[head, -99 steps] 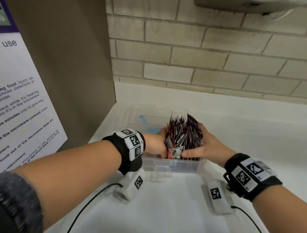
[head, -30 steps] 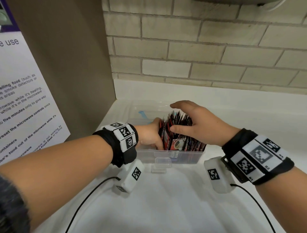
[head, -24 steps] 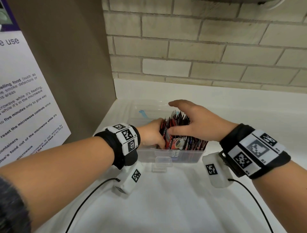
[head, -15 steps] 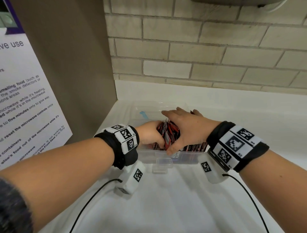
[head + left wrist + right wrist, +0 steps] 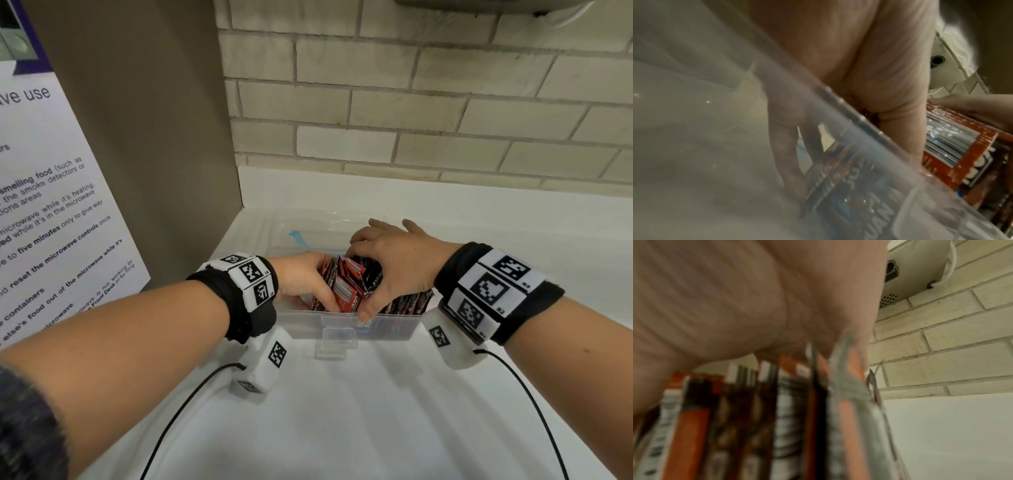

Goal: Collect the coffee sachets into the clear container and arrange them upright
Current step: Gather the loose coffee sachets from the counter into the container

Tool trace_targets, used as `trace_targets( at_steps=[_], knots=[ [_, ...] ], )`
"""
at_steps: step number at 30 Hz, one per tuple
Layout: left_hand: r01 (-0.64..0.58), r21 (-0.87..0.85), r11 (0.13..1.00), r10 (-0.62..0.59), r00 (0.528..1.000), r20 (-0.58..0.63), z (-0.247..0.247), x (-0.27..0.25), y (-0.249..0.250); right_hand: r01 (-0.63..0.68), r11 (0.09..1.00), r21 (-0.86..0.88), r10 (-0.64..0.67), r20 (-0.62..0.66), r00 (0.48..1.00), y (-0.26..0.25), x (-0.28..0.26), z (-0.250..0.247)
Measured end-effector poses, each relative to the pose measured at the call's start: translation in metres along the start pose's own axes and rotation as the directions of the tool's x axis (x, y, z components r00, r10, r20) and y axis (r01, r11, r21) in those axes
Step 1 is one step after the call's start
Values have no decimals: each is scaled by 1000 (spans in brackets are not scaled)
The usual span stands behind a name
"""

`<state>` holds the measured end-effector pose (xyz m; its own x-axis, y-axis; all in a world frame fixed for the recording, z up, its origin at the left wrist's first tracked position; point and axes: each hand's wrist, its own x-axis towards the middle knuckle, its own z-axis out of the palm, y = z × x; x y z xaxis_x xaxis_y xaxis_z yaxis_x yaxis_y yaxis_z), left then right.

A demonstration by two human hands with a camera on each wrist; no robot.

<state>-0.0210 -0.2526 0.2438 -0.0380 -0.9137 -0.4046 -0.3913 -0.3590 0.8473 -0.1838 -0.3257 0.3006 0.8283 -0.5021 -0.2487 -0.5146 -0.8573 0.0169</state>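
Observation:
A clear plastic container (image 5: 301,323) stands on the white counter. A thick bundle of red and black coffee sachets (image 5: 346,284) stands upright in its right half. My left hand (image 5: 320,294) is inside the container at the bundle's left end. Its fingers (image 5: 789,162) lie down the bundle's side and its thumb is on the front face. My right hand (image 5: 363,274) arches over the sachet tops (image 5: 777,410), thumb down the front and fingers curled over the back. Part of the bundle is hidden under the right palm.
A blue mark (image 5: 298,238) shows in the sachet-free left half of the container. A brown panel with a printed notice (image 5: 51,205) stands on the left. A brick wall (image 5: 411,120) is behind, with a white appliance (image 5: 916,269) mounted above. Black cables (image 5: 178,411) trail over the counter.
My right hand has come down from above the bundle onto its tops and drawn left, with the thumb sliding down the front. The sachets sit lower in the container. The left hand stayed put.

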Motion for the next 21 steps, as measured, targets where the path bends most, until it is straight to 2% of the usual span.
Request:
trace_targets(
  at_steps=[6, 21],
  knots=[
    [-4, -7, 1000, 5, 997, 77, -4, -1, -4, 17, 1000, 11, -17, 2, 1000, 0, 0, 0],
    [11, -3, 1000, -10, 999, 33, -12, -2, -9, 49, 999, 0, -49, 9, 999, -5, 0, -2]
  ],
)
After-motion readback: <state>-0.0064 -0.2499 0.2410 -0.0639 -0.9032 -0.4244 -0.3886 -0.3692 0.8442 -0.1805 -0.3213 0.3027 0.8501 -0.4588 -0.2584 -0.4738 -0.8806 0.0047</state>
